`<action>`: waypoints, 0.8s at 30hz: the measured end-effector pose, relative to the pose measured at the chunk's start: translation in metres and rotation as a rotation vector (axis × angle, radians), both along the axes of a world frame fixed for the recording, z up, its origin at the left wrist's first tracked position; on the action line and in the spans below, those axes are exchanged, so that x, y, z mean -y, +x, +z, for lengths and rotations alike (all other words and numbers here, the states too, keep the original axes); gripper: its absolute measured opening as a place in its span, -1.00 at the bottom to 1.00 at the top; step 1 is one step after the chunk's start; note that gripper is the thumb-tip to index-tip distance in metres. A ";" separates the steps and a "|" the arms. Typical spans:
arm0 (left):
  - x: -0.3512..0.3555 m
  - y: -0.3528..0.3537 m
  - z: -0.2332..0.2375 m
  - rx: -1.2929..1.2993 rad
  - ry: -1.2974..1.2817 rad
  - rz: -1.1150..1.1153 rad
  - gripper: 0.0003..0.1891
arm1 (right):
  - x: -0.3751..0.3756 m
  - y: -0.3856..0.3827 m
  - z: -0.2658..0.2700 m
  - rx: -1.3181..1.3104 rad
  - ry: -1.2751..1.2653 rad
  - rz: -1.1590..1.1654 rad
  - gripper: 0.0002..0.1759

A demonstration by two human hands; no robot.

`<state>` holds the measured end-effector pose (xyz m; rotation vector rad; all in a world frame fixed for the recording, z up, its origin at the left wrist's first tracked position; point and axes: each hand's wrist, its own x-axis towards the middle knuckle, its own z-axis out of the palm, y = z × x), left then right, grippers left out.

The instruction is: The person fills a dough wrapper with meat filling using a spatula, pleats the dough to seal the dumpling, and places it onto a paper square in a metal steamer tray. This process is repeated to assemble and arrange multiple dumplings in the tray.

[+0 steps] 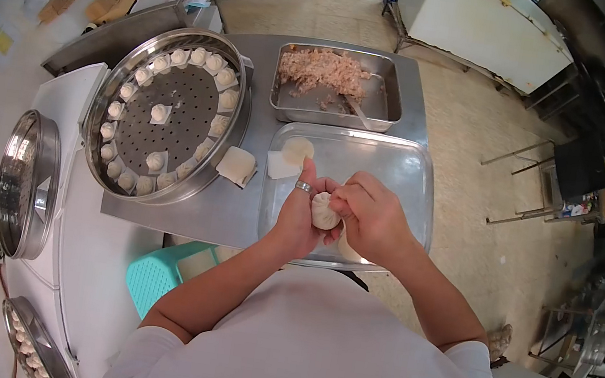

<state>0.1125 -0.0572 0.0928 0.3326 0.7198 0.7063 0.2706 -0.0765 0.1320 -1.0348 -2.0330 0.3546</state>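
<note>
A pleated bun of white dough sits cupped in my left hand, whose fingers curl around it; a ring shows on one finger. My right hand pinches the dough at the bun's side. Both hands are over a shallow metal tray. On that tray a round dough wrapper lies partly over a white paper square. Another pale dough piece shows near the tray's front edge, partly hidden by my right hand.
Behind the tray, a deep pan holds minced filling and a scoop. At left, a round steamer carries several buns on papers. A stack of paper squares sits between. A green stool stands below the table.
</note>
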 end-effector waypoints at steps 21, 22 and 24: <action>0.026 0.030 -0.013 -0.338 0.190 0.424 -0.25 | -0.020 0.015 -0.030 0.013 0.035 0.206 -0.85; 0.024 0.022 -0.015 -0.321 0.172 0.443 -0.23 | -0.023 0.010 -0.029 -0.031 -0.021 0.239 -0.86; 0.020 0.005 -0.018 -0.300 0.181 0.465 -0.21 | -0.029 -0.002 -0.028 -0.116 -0.135 0.301 -0.88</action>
